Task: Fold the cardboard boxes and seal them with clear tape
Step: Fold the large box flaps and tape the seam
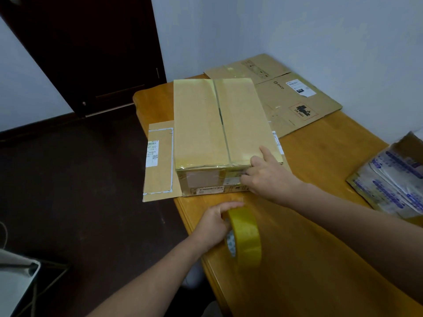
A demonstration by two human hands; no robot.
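Observation:
A folded cardboard box (215, 124) stands on the wooden table (309, 225), its top flaps closed with a taped seam down the middle. My right hand (267, 177) lies against the box's near right corner, thumb on the top edge and fingers pressing on the front face over shiny tape. My left hand (212, 225) grips a roll of yellowish clear tape (246, 236), held upright just above the table's near edge, in front of the box. A thin strip of tape seems to run from the roll toward the box.
A flat cardboard piece (159, 161) with a white label lies under the box and overhangs the table's left edge. More flattened cartons (295, 101) lie at the far right corner by the wall. Plastic mailer bags (393, 179) sit at the right edge. A dark door (91, 53) stands behind.

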